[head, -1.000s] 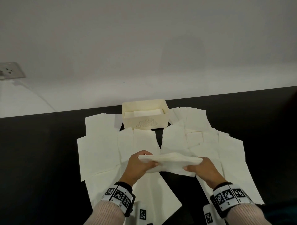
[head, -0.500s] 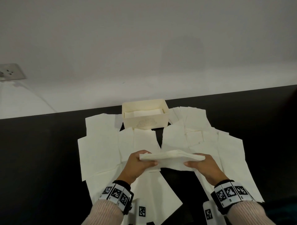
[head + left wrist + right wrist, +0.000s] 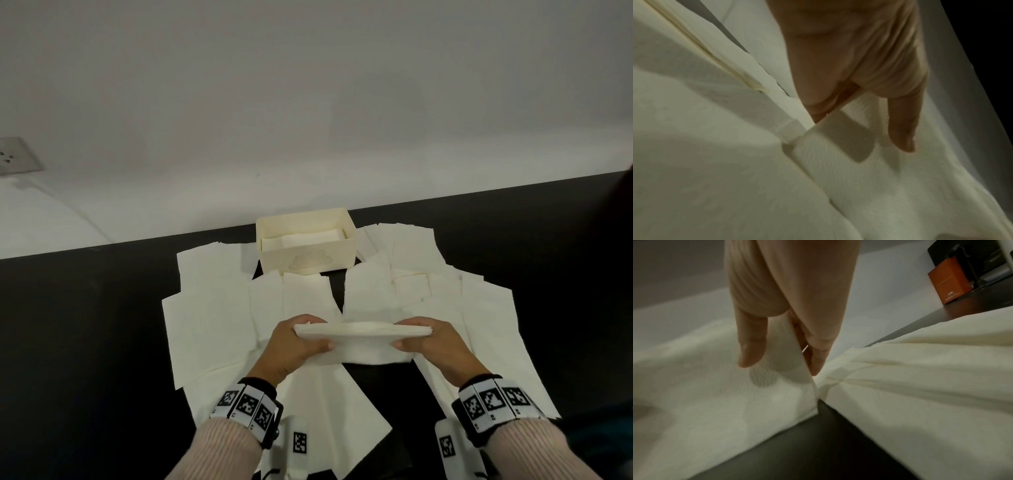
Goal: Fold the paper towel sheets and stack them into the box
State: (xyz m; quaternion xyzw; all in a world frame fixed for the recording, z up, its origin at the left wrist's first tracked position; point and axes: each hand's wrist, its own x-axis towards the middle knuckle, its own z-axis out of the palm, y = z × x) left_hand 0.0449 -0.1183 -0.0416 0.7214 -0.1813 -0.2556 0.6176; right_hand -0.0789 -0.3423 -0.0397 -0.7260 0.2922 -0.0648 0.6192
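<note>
Above dark table, left hand and right hand pinch seemingly folded sheet.

Head view overhead; wrist views close, fingerward.

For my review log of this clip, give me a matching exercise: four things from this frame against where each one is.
1. folded paper towel
2. box
3. wall socket
4. orange box

a. far left on the wall
b. pinched between left hand and right hand
c. far edge of the black table
d. right wrist view only

1-b, 2-c, 3-a, 4-d
</note>
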